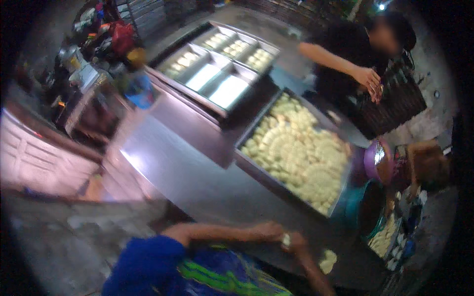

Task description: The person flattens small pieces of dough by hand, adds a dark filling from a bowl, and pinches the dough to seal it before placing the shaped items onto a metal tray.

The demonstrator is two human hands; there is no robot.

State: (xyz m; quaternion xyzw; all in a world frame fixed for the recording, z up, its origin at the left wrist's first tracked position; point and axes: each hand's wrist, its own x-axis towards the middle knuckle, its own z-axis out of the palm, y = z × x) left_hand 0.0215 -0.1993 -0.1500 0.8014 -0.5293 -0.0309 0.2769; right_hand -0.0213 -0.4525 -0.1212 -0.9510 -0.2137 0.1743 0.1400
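Observation:
My left hand (269, 230) and my right hand (297, 241) meet at the near edge of the metal table (170, 153). A small pale piece of dough (286, 240) is pinched between them; blur hides the separate fingers. To the right of my right forearm, a larger lump of dough (328, 261) lies on the tabletop. Beyond my hands sits a big rectangular metal tray (282, 185), filled with many small dough pieces (291, 148), some in curved rows.
Far left on the table, joined baking pans (211, 101) hold dough pieces in some sections; two sections are bare. Across the table stands another person (340, 69). A purple bucket (371, 163) and teal bucket (348, 204) flank the tray's right side. Clutter (94, 74) fills the left background.

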